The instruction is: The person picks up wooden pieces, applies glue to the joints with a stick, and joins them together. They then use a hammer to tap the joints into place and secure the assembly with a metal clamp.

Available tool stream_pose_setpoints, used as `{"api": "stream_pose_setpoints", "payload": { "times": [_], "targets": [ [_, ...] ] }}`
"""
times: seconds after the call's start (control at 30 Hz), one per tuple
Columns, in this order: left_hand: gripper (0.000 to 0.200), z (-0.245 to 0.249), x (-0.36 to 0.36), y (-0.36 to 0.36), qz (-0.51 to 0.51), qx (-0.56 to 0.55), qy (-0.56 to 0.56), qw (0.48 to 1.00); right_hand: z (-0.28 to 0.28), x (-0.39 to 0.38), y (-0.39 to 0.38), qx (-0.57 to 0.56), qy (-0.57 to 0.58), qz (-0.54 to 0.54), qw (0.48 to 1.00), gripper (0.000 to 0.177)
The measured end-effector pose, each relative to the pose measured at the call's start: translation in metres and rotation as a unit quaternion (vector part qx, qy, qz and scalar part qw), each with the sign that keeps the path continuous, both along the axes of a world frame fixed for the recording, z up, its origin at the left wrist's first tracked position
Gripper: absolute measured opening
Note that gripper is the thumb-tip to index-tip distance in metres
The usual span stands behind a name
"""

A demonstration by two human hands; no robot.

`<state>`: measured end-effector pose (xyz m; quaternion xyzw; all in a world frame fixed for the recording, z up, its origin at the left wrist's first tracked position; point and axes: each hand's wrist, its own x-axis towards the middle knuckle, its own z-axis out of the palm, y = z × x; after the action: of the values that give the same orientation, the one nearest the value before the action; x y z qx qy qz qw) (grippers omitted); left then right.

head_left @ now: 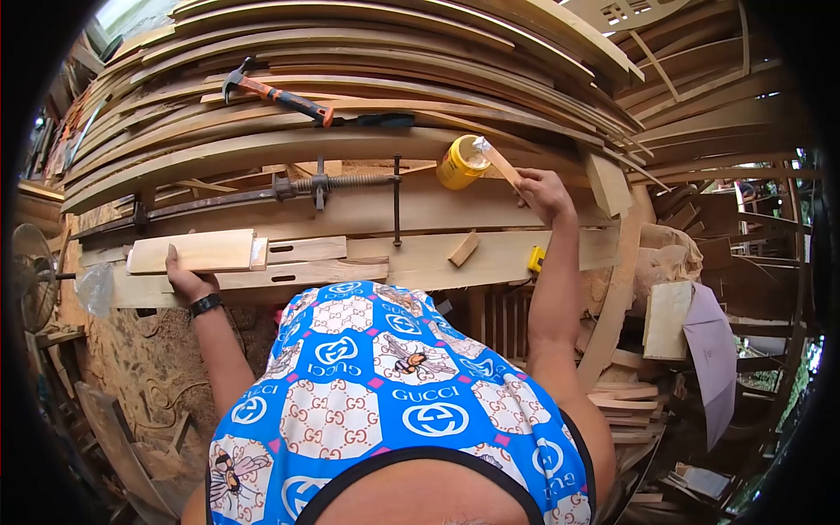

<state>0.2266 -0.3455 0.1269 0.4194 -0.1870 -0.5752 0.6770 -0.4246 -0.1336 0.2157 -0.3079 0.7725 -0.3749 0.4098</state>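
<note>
My left hand (188, 278) is closed around a pale wooden board (197, 252) with a narrow tenon at its right end. Between the fingers of my right hand (544, 194) is a flat wooden stick (501, 163), its far tip coated in white paste. That tip is at the mouth of a yellow tub (461, 164), which holds white paste inside and leans on its side. Below the held board lie wooden rails with slots (306, 250). A small wood block (465, 248) rests on the bench between my hands.
A long bar clamp (262, 194) lies across the bench. A claw hammer (280, 96) rests on the stacked planks (367, 52) behind. A yellow tape measure (536, 259) sits near my right forearm, and a clear plastic bag (94, 289) is at the left.
</note>
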Motion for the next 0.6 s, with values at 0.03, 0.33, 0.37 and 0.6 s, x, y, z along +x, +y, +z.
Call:
{"api": "stream_pose_setpoints", "payload": {
  "times": [0.03,0.33,0.37,0.6],
  "targets": [
    [0.06,-0.012,0.005,-0.003,-0.012,0.011,0.011,1.0,-0.004,0.003,0.007,-0.047,-0.01,0.008,0.999,0.043],
    [0.064,-0.073,0.044,-0.043,-0.096,0.001,-0.063,0.993,-0.043,0.125,-0.023,-0.105,-0.095,0.218,0.966,0.033],
    [0.062,-0.075,0.049,-0.046,-0.117,0.008,-0.061,0.991,-0.046,0.15,-0.031,-0.088,-0.059,0.268,0.957,0.03],
    [0.058,-0.088,0.07,-0.064,-0.265,0.039,-0.082,0.96,-0.093,0.277,-0.066,-0.099,0.177,0.402,0.893,0.028]
  ]
}}
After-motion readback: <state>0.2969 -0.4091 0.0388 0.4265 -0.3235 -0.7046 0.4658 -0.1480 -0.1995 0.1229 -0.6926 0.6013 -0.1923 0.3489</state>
